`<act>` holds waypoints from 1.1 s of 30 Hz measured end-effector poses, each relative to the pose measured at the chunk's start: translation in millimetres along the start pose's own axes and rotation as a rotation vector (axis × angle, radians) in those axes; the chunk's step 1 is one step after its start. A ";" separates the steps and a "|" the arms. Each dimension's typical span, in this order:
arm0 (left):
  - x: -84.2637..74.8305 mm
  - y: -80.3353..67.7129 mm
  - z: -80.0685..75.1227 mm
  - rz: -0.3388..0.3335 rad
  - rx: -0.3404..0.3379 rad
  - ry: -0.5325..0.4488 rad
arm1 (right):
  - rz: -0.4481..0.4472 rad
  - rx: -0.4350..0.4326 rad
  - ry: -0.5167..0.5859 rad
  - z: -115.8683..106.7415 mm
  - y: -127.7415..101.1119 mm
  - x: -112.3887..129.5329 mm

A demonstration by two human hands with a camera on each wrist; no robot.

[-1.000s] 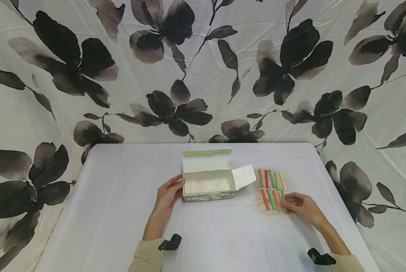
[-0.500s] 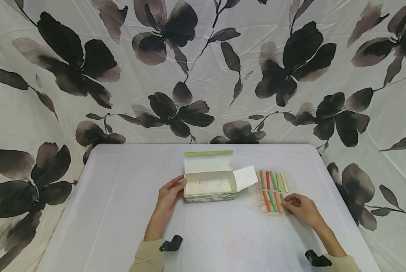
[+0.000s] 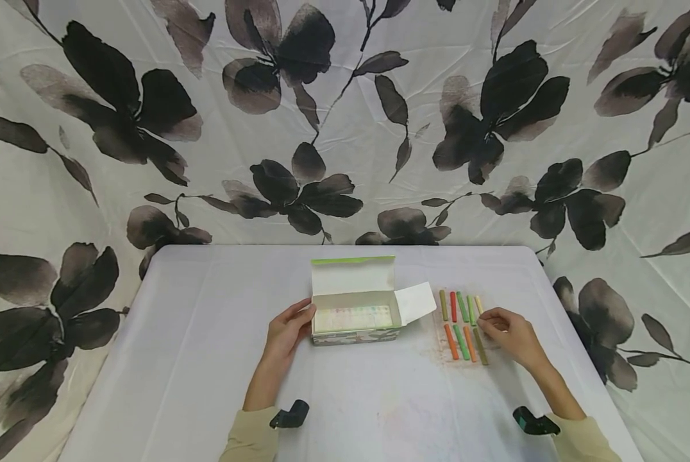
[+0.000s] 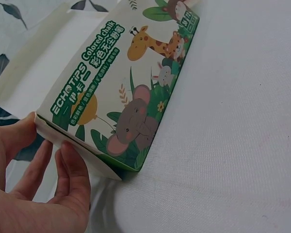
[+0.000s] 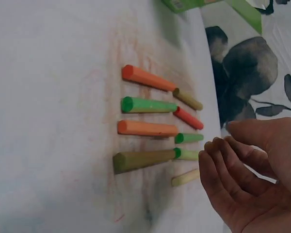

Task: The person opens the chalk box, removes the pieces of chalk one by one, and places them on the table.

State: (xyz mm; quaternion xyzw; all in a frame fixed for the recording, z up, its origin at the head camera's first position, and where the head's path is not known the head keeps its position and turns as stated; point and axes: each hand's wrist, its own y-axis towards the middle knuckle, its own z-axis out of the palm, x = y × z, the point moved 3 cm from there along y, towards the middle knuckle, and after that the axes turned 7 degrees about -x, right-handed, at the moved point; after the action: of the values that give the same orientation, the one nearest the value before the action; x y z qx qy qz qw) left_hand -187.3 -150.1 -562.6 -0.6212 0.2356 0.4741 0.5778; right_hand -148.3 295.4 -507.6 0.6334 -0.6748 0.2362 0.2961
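A box of colored chalk [image 3: 355, 335] with cartoon animals on its side stands with its lid raised. My left hand [image 3: 287, 330] holds the box's left end, thumb at the corner and fingers against the end flap [image 4: 99, 162]. Two rows of chalk sticks lie to the right of the box. My right hand [image 3: 512, 337] is over the right end of the rows, fingertips close to the pale yellow chalk [image 5: 184, 178], which they partly cover. Thumb and fingertips are apart in the right wrist view. The olive chalk [image 5: 143, 161] ends the front row, beside orange chalk [image 5: 146, 128].
More chalk fills the box [image 3: 353, 317]. A white side flap [image 3: 415, 301] sticks out from the box toward the rows. Chalk smudges mark the white tablecloth [image 3: 403, 410] around the sticks. A floral curtain [image 3: 345, 128] hangs behind the table.
My right hand has let go of the olive chalk in the front row and moved back to the pale yellow one. My left hand has stayed at the box.
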 end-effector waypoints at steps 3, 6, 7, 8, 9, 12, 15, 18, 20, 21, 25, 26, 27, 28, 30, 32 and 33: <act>0.9 0.0 -0.4 -0.003 0.003 0.008 | -0.020 -0.009 0.014 -0.9 6.9 9.0; 1.2 -0.5 -0.6 -0.006 0.003 0.008 | -0.047 -0.021 0.026 -1.4 13.8 17.7; 1.2 -0.7 -0.6 -0.004 0.003 0.010 | -0.056 -0.025 0.028 -1.6 15.8 20.6; 1.1 -0.9 -0.7 -0.005 0.001 0.008 | -0.065 -0.026 0.030 -1.7 17.8 23.5; 1.3 -0.8 -0.8 -0.005 0.000 0.004 | -0.072 -0.028 0.032 -1.8 19.6 26.3; 1.6 -1.5 -0.7 -0.004 -0.001 0.000 | -0.081 -0.023 0.038 -1.7 24.4 34.4; 2.6 -1.6 -0.6 -0.004 0.000 -0.005 | -0.091 -0.020 0.046 -0.5 29.1 42.6; 3.4 -1.6 -0.8 0.002 0.005 -0.005 | -0.114 -0.018 0.058 2.0 34.8 50.1; 4.2 -1.2 -1.2 0.004 0.006 -0.003 | -0.134 -0.014 0.073 4.1 38.6 55.4; 4.3 -1.1 -1.3 0.004 0.006 -0.003 | -0.145 -0.011 0.082 5.2 40.4 57.9; 4.0 -0.9 -1.2 0.005 0.005 0.000 | -0.175 0.007 0.126 10.0 46.8 69.7; 3.9 -1.0 -1.1 0.006 0.004 0.000 | -0.179 0.011 0.135 11.5 48.0 72.8; 3.5 -1.1 -0.9 0.007 0.005 -0.002 | -0.183 0.016 0.141 12.9 49.1 76.1; 3.3 -1.3 -0.8 0.008 0.006 -0.005 | -0.186 0.020 0.145 14.7 50.2 79.3; 3.0 -1.7 -0.5 0.009 0.008 -0.006 | -0.191 0.029 0.151 19.0 52.2 85.4; 3.3 -1.9 -0.3 0.010 0.010 -0.009 | -0.199 0.043 0.155 24.2 54.3 91.1; 3.5 -2.0 -0.2 0.010 0.012 -0.009 | -0.206 0.050 0.159 27.1 55.4 94.0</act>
State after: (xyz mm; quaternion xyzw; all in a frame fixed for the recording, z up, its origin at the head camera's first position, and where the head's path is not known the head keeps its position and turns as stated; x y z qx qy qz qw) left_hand -184.0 -149.0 -564.7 -0.6144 0.2388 0.4784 0.5802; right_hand -208.3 214.1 -458.1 0.6857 -0.5747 0.2707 0.3554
